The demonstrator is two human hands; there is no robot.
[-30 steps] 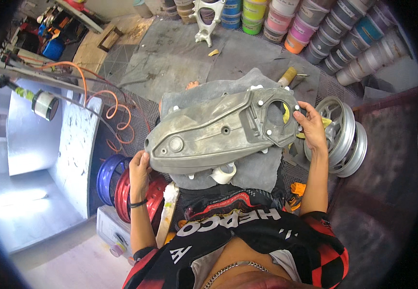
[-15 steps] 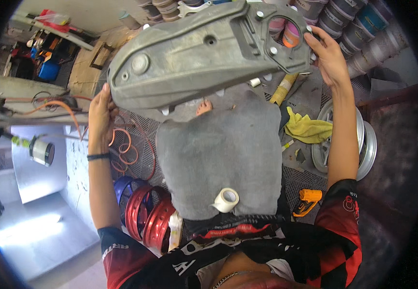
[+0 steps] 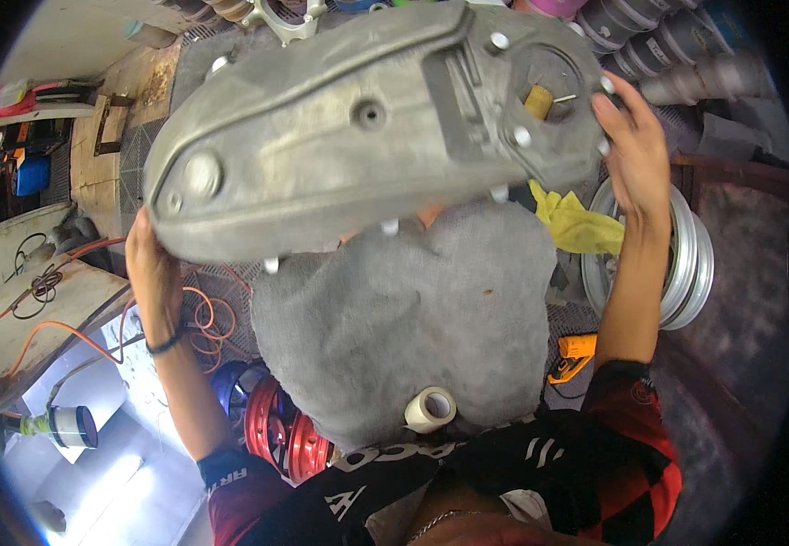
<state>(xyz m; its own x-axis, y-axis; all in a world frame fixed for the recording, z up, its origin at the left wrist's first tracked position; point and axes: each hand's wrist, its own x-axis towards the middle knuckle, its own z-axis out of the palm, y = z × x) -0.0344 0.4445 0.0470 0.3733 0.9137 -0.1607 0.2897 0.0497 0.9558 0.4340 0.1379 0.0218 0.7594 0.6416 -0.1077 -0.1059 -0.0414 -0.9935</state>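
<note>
A large grey cast-metal engine cover (image 3: 303, 150), long and rounded at its left end, is held up in front of me by both hands. White plugs sit along its edge, and a round opening shows near its right end. My left hand (image 3: 151, 264) grips the left end, its fingertips partly hidden behind the cover. At the right end, my right hand (image 3: 635, 146) is closed on the rim, thumb in front. Below the cover a grey cloth (image 3: 403, 328) lies spread over my lap. A roll of cream masking tape (image 3: 431, 409) rests on the cloth near my waist.
Silver wheel rims (image 3: 685, 264) with a yellow cloth (image 3: 576, 223) lie at right, near an orange heat-gun-like tool (image 3: 573, 357). Red wheel rims (image 3: 276, 423) and a coiled orange hose (image 3: 208, 318) are at left. Stacked tubs (image 3: 667, 45) stand at the far right.
Both hands have brought the engine cover nearer and lower, mostly at its left end, and it looks larger. The cloth has shifted and spread wider on my lap, the tape roll still on it.
</note>
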